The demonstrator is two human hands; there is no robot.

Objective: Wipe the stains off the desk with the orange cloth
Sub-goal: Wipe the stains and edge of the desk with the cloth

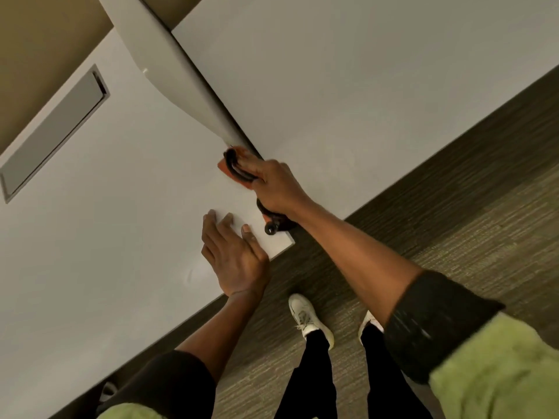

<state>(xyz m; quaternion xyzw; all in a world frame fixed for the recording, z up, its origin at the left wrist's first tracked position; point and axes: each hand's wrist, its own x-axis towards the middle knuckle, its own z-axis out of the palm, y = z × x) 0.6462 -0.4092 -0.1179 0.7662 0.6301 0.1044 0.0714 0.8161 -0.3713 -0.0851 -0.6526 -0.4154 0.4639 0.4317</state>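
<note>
The person is standing at the corner of a white desk [106,237], pressing the right hand [276,189] down on the orange cloth [225,168]. The cloth is lying flat on the desktop, right against the foot of the pale divider panel [169,65] that splits this surface from the next one, and close to the desk's front corner. The right hand is closed around the cloth, fingers curled over it, and something dark and looped (a strap or cord, hard to tell which) is showing at the fingers and again under the wrist. The left hand [233,255] is lying open and flat on the desk just beside it, holding nothing, apparently bracing.

Only small parts of the cloth are showing, so its outline is uncertain. Judging by the orange visible at the fingertips and again near the wrist, its long axis is probably running along the divider, from the panel's end toward the front edge.

The risks here are modest. Wiping toward the corner could be dragging the cloth off the edge onto the carpet [453,176]. The divider could be catching and bunching the cloth, leaving a strip at its foot unwiped. No stain is clearly showing, so a spot could be getting missed.
</note>
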